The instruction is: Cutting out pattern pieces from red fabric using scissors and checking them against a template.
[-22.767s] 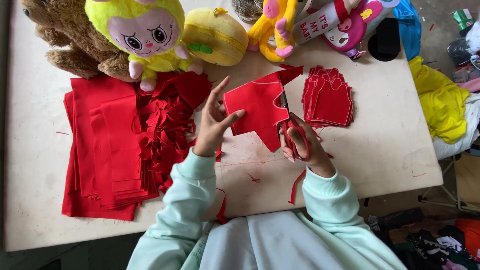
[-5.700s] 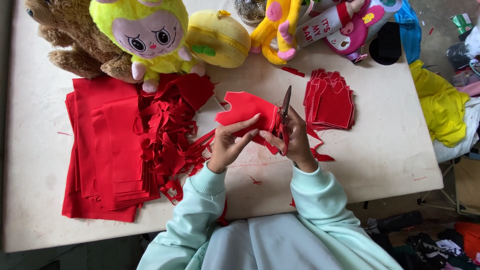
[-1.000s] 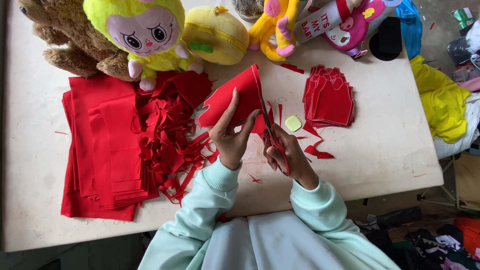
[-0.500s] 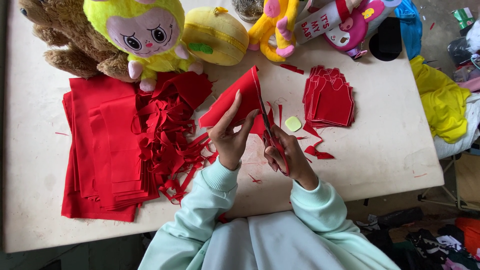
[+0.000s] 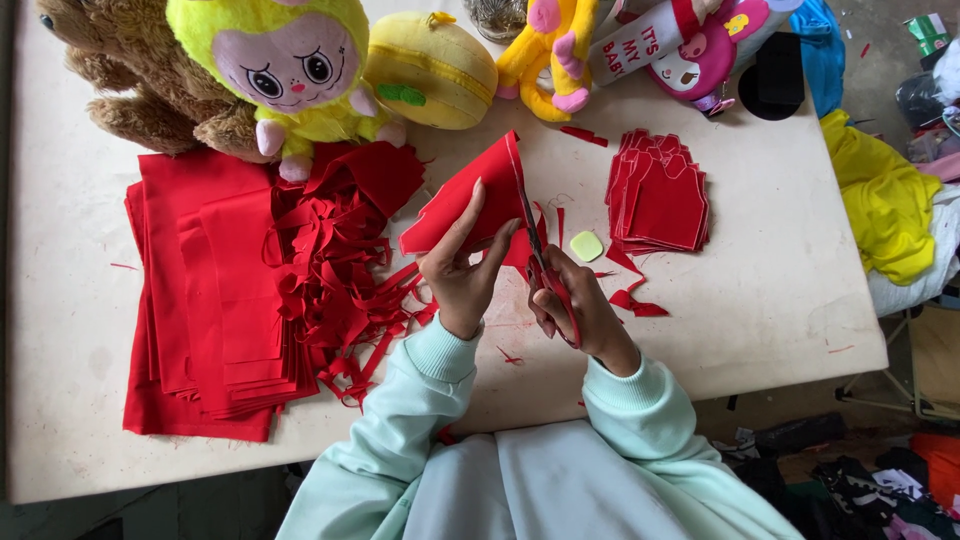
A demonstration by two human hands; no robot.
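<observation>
My left hand [image 5: 462,270] pinches a piece of red fabric [image 5: 470,195], held tilted up above the table. My right hand [image 5: 575,310] grips red-handled scissors [image 5: 540,262], whose blades run up along the right edge of that piece. A neat pile of cut red shapes [image 5: 660,195] lies to the right of my hands. A small pale green disc [image 5: 586,245] rests between the scissors and that pile. Red offcuts [image 5: 340,290] lie heaped just left of my left hand.
A stack of red fabric sheets [image 5: 200,290] covers the left of the white table [image 5: 770,300]. Plush toys line the far edge: a brown bear [image 5: 130,80], a yellow-green doll [image 5: 290,70], a yellow round plush [image 5: 430,65]. Yellow cloth [image 5: 880,205] hangs off the right.
The red piece has been turned and raised steeper over the earlier frames, and the scissors have worked further along its right edge. More red scraps lie near the cut pile.
</observation>
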